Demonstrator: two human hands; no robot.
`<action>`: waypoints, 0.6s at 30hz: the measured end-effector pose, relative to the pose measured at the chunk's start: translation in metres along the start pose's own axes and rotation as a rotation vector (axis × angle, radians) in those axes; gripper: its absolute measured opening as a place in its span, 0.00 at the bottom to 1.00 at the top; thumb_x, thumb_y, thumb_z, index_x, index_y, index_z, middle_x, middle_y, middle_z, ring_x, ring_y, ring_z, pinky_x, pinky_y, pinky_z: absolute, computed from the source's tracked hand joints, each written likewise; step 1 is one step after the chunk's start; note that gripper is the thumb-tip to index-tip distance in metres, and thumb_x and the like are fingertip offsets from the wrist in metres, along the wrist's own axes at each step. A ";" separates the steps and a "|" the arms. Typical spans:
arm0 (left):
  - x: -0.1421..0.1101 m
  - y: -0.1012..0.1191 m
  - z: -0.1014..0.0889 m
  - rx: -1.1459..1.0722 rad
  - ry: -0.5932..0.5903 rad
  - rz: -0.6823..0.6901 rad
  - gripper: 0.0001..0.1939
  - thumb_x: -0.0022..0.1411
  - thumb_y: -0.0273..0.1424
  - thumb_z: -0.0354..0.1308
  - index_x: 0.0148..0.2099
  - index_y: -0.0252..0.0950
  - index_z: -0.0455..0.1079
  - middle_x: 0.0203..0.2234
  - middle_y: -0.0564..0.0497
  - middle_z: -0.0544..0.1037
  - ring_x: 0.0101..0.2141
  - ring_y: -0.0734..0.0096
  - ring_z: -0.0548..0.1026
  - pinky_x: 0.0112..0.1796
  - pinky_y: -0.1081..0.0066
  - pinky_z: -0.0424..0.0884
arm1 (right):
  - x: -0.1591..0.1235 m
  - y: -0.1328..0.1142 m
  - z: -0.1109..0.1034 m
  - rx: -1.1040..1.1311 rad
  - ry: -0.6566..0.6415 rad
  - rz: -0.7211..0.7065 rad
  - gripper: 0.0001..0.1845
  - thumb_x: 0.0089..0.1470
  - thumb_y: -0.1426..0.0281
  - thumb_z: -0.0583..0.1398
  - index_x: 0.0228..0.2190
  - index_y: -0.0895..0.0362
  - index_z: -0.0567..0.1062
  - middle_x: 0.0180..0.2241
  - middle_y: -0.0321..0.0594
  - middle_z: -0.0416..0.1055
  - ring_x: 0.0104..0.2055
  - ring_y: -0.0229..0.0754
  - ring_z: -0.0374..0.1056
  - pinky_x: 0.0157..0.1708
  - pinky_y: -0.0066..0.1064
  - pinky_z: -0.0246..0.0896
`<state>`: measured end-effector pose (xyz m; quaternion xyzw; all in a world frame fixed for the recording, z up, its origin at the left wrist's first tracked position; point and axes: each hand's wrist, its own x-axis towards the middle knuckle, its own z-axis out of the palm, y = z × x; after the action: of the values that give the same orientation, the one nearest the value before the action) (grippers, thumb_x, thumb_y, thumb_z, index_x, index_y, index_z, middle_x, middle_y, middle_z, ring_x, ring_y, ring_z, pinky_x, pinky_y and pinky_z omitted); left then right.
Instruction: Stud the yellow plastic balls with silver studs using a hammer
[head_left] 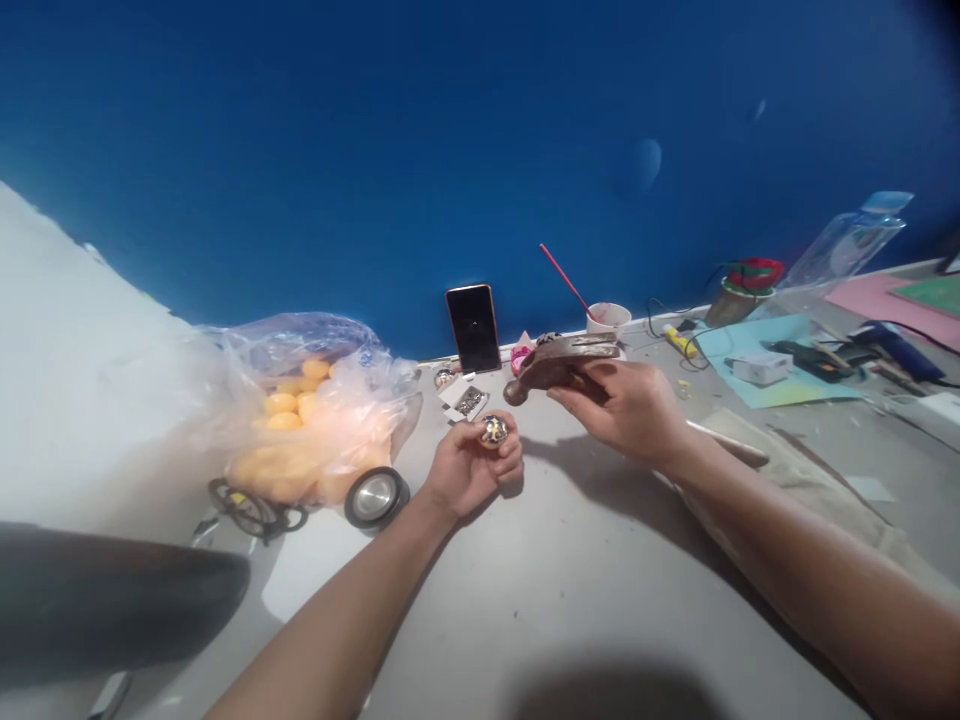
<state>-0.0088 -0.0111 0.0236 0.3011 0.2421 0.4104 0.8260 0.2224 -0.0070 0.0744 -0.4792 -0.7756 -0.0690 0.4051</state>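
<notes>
My left hand (475,462) is closed around a small yellow ball (494,431) with shiny silver and dark pieces on its surface. Its top faces up between thumb and fingers. Up and to the right, my right hand (626,408) grips a worn claw hammer (551,366) close to its head. The hammer's round face hangs just above the ball, apart from it, and the end of the handle shows behind my right wrist. Beyond my left hand lies a small white packet (469,400) with silvery bits on it.
A phone (474,328) leans on the blue wall. At left sits a clear plastic bag (330,345) of yellow balls, beside a round black-rimmed metal object (376,498). Toward the right are a white cup (609,318) with a red stick, a cloth (817,490) and a plastic bottle (847,240).
</notes>
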 end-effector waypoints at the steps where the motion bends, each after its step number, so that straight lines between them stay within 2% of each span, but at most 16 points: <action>1: 0.000 0.001 -0.001 -0.014 -0.010 -0.004 0.14 0.54 0.38 0.63 0.38 0.34 0.73 0.22 0.54 0.63 0.21 0.76 0.58 0.24 0.72 0.55 | 0.000 -0.001 -0.001 0.003 0.002 0.003 0.17 0.63 0.57 0.62 0.33 0.57 0.82 0.28 0.44 0.81 0.26 0.43 0.72 0.29 0.32 0.60; 5: -0.001 0.003 -0.003 -0.057 -0.040 -0.017 0.12 0.52 0.38 0.62 0.35 0.34 0.72 0.21 0.55 0.61 0.19 0.78 0.55 0.23 0.73 0.53 | 0.000 -0.003 -0.001 0.021 -0.008 -0.002 0.16 0.63 0.57 0.62 0.34 0.57 0.82 0.28 0.43 0.81 0.26 0.43 0.72 0.29 0.32 0.61; 8: 0.001 0.002 -0.002 -0.027 -0.015 -0.004 0.14 0.53 0.38 0.65 0.38 0.34 0.71 0.22 0.54 0.67 0.20 0.77 0.62 0.25 0.73 0.59 | 0.000 -0.003 -0.001 0.045 -0.020 -0.004 0.16 0.63 0.58 0.62 0.35 0.57 0.82 0.29 0.43 0.82 0.26 0.43 0.73 0.29 0.32 0.61; 11: 0.003 -0.003 0.002 0.161 0.113 0.070 0.18 0.52 0.34 0.69 0.43 0.35 0.70 0.30 0.49 0.78 0.22 0.74 0.70 0.27 0.71 0.64 | 0.001 -0.003 -0.002 0.043 0.006 -0.013 0.15 0.63 0.58 0.62 0.34 0.56 0.82 0.28 0.43 0.81 0.26 0.43 0.72 0.28 0.32 0.60; 14: 0.005 -0.009 0.005 0.378 0.229 0.146 0.23 0.50 0.32 0.72 0.47 0.34 0.70 0.34 0.47 0.82 0.21 0.75 0.72 0.26 0.71 0.65 | 0.002 -0.004 -0.005 0.039 0.029 -0.027 0.15 0.63 0.59 0.63 0.35 0.57 0.82 0.27 0.42 0.80 0.26 0.43 0.72 0.28 0.32 0.59; 16: 0.006 -0.011 0.006 0.496 0.281 0.177 0.23 0.49 0.32 0.72 0.47 0.33 0.73 0.35 0.46 0.83 0.20 0.77 0.71 0.25 0.72 0.65 | 0.001 -0.006 -0.006 0.048 -0.005 -0.034 0.14 0.63 0.60 0.62 0.35 0.57 0.82 0.28 0.42 0.80 0.26 0.42 0.72 0.29 0.32 0.59; 18: 0.006 -0.012 0.007 0.619 0.317 0.197 0.20 0.48 0.32 0.72 0.44 0.32 0.76 0.32 0.48 0.82 0.20 0.78 0.70 0.24 0.73 0.64 | 0.000 -0.006 -0.004 0.028 -0.094 -0.042 0.14 0.64 0.60 0.62 0.34 0.57 0.81 0.28 0.42 0.80 0.26 0.43 0.72 0.28 0.32 0.58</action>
<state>0.0050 -0.0136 0.0193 0.4915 0.4499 0.4369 0.6043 0.2200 -0.0126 0.0786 -0.4596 -0.8046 -0.0440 0.3734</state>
